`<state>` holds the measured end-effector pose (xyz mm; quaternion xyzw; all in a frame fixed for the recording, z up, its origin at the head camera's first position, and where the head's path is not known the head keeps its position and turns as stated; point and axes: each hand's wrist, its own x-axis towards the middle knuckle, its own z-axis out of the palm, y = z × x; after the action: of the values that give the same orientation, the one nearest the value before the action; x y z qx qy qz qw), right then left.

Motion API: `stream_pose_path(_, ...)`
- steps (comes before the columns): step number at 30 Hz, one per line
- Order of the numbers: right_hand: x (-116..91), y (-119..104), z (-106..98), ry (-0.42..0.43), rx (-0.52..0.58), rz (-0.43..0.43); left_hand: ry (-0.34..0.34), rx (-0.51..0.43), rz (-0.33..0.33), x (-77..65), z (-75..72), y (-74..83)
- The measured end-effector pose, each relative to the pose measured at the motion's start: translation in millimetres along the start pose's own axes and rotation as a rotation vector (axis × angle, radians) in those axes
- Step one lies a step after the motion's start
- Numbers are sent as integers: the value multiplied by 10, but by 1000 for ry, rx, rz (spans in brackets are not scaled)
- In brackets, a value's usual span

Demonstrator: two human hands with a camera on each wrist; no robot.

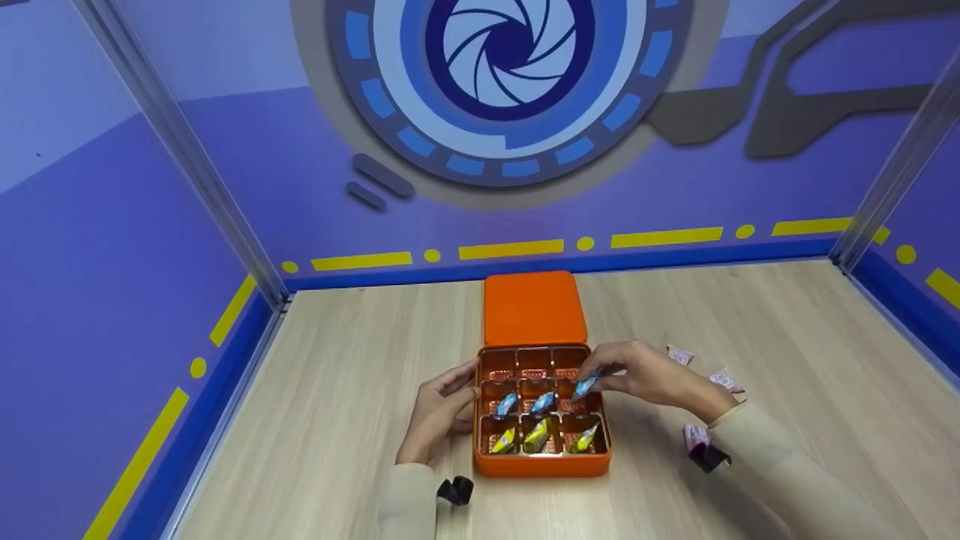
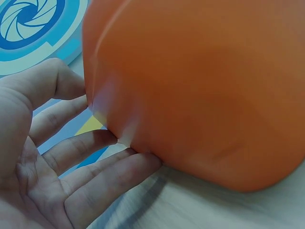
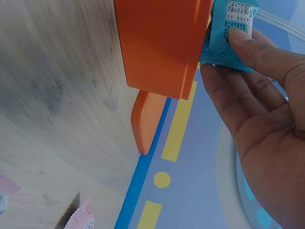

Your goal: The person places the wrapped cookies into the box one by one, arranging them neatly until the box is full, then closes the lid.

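Note:
An orange box (image 1: 541, 466) with a nine-compartment insert stands on the table. My right hand (image 1: 649, 371) pinches a small blue wrapped sweet (image 3: 221, 40) between thumb and fingers, over the right compartment of the middle row. Two more blue sweets (image 1: 543, 403) lie in that row's left and centre compartments. The near row has a yellow-green wrapped sweet (image 1: 537, 436) in each compartment. No sweets show in the far row, though my right fingers partly cover its right compartment. Against the box's left side rests my left hand (image 1: 435, 412), its fingertips touching the wall, fingers fairly straight.
Directly behind the box lies its orange lid (image 1: 534, 307). Pink wrapped sweets (image 1: 680, 355) are scattered on the wooden table (image 1: 360, 352) to the right, one (image 1: 696, 437) close beside the right wrist strap. Printed blue-purple panels (image 1: 247, 172) enclose the table's back and sides.

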<state>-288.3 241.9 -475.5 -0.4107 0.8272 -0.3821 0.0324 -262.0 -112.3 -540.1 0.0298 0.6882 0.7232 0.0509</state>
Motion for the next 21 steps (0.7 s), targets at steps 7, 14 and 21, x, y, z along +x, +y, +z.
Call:
stream_pose_path(7, 28, 20, 53, -19, -23, -15, 2, 37, 43, 1, 1, 1)
stream_pose_path(14, 30, 25, 90, -33, -22, -13, 13, 17, 16, -1, 5, -1)
stream_pose_path(21, 33, 41, 108, -38, -44, -29, 13, 11, 10, -2, -1, -2)
